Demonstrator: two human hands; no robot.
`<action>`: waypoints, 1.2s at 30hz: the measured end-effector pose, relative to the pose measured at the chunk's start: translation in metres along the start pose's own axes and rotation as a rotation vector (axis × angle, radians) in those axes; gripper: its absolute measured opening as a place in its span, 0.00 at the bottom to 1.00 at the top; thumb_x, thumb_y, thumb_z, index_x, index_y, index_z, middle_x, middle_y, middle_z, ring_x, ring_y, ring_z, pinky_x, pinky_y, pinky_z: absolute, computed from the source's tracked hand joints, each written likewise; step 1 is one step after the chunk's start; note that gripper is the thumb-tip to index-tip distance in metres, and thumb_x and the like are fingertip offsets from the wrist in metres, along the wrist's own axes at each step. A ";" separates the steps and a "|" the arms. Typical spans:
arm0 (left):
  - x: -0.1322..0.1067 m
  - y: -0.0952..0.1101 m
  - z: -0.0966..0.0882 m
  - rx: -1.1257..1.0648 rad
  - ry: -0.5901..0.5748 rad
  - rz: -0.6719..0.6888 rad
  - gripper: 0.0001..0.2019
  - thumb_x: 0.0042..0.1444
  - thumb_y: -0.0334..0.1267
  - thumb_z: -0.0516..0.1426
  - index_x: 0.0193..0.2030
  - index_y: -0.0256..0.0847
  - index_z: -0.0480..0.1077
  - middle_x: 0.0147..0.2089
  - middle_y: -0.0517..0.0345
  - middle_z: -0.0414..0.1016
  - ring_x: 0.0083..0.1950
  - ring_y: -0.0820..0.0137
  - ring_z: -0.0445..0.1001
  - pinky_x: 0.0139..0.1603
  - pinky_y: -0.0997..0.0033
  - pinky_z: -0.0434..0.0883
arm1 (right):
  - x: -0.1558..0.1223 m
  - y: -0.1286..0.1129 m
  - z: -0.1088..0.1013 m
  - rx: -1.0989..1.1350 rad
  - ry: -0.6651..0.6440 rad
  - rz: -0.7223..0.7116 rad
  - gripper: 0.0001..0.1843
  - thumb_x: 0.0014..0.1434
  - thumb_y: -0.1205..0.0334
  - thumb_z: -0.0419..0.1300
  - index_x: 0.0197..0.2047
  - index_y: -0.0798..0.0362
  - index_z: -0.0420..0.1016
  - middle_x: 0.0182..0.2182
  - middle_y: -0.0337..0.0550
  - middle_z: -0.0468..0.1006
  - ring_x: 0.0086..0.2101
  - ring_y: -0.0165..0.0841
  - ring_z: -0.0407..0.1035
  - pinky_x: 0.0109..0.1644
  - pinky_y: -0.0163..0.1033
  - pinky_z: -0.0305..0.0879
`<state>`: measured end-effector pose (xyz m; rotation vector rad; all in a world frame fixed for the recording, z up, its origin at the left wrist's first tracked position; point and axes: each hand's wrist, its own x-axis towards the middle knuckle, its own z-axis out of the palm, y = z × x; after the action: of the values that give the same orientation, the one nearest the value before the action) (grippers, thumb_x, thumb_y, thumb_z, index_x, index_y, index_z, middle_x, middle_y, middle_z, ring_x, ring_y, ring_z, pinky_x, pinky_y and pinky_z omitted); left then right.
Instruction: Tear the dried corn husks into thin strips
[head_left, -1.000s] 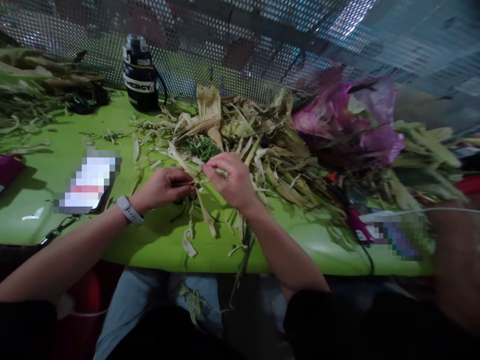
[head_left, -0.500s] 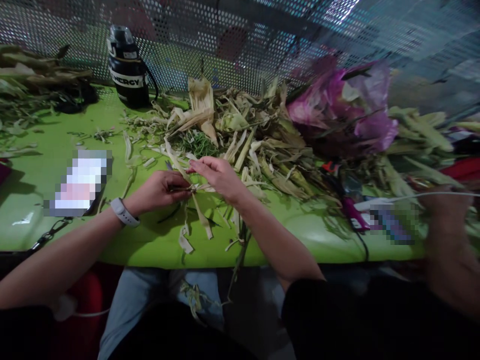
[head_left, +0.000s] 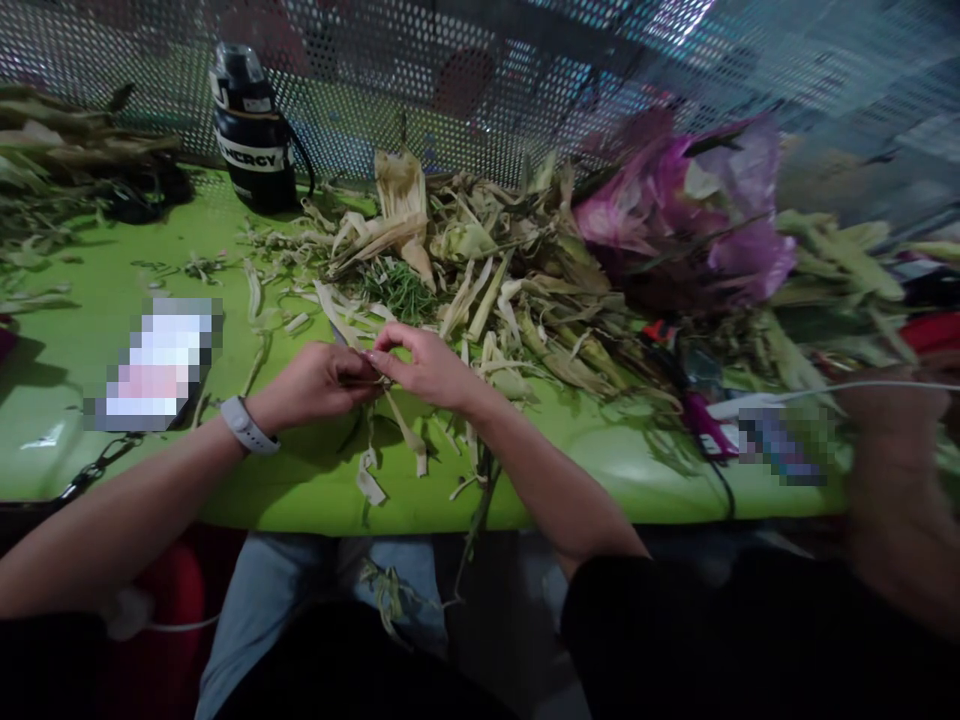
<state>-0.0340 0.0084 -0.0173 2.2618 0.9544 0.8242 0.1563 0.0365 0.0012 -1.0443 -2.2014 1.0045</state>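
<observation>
My left hand [head_left: 326,380], with a pale band on its wrist, is closed on narrow strips of dried corn husk [head_left: 406,428] that hang below the fingers. My right hand [head_left: 427,368] meets it from the right, thumb and finger pinched at the same spot on the husk. The exact pinch point is hidden by the fingers. A thin grey pointed tip [head_left: 337,335] pokes out above my left hand; its kind cannot be made out. Just beyond the hands lie a bunch of thin green strips [head_left: 396,290] and a heap of dry corn husks [head_left: 555,260].
On the green table [head_left: 300,500] stand a dark bottle [head_left: 255,150], a phone [head_left: 157,365] at left and a pink plastic bag [head_left: 675,220] at right. Another person's arm [head_left: 896,450] is at the right edge, near a white cable [head_left: 862,385]. A perforated metal screen [head_left: 360,90] rises behind.
My right hand has shifted slightly left and down, its fingertips now against those of my left hand. The left hand has hardly moved.
</observation>
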 end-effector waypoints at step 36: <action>0.005 0.002 -0.009 -0.844 0.147 -0.249 0.15 0.55 0.37 0.65 0.40 0.40 0.62 0.30 0.62 0.71 0.29 0.75 0.73 0.30 0.75 0.73 | -0.005 0.000 -0.018 0.231 0.074 -0.024 0.15 0.54 0.59 0.62 0.46 0.50 0.68 0.29 0.34 0.67 0.29 0.28 0.63 0.34 0.36 0.61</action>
<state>-0.0369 0.0136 -0.0082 1.3495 0.7311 1.0381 0.1715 0.0399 0.0118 -0.9318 -1.9794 1.1578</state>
